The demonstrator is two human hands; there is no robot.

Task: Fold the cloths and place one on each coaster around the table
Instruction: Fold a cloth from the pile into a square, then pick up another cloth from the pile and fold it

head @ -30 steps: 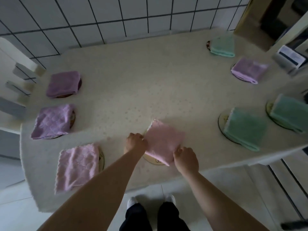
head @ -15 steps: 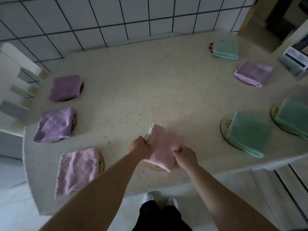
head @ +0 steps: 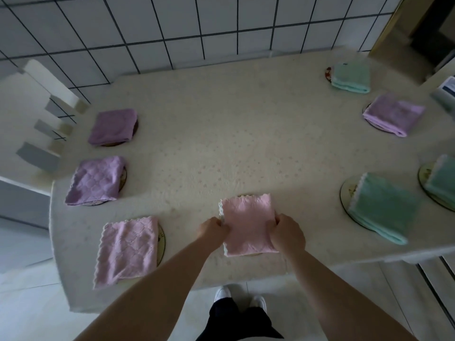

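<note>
1. We held the folded pink cloth by its two side edges, our left hand pinching the left edge and our right hand pinching the right, each grip curled round the fabric.
2. The cloth lay flat between our hands on the surface, over a coaster of which only a thin sliver showed past its far edge. We judged that holding both sides let us square it up and centre it there.
3. Left of our left grip lay another pink cloth on its coaster, and beyond it two purple cloths on theirs.
4. Right of our right grip lay a green cloth on a coaster, another green one at the frame's edge, and farther off a purple and a green one.
5. Every coaster we could see carried a cloth, so the task looked close to done.
6. We could read no writing; the coaster prints were too small to make out.
</note>
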